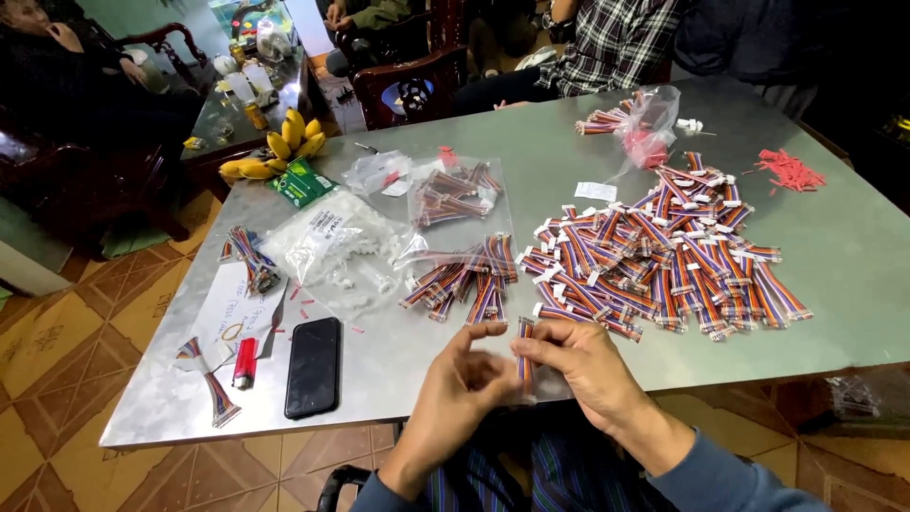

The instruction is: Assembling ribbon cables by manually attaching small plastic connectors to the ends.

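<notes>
Left hand (462, 384) and right hand (578, 365) close together at near table edge, both pinching one striped ribbon cable (524, 353) held upright between fingertips; lower end possibly inside clear bag, hard to tell. Left: black phone (313, 367), red lighter (245, 363). Beyond: small cable bundle (464, 275), large cable heap (654, 256) on grey table (853, 237). Farthest: bananas (275, 152).

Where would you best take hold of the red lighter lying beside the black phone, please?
Grip the red lighter across its narrow body, at the middle, coming straight down from above. It lies flat, its long axis running away from the table edge, with the black phone close on one side, so pinch its two long sides.
</notes>
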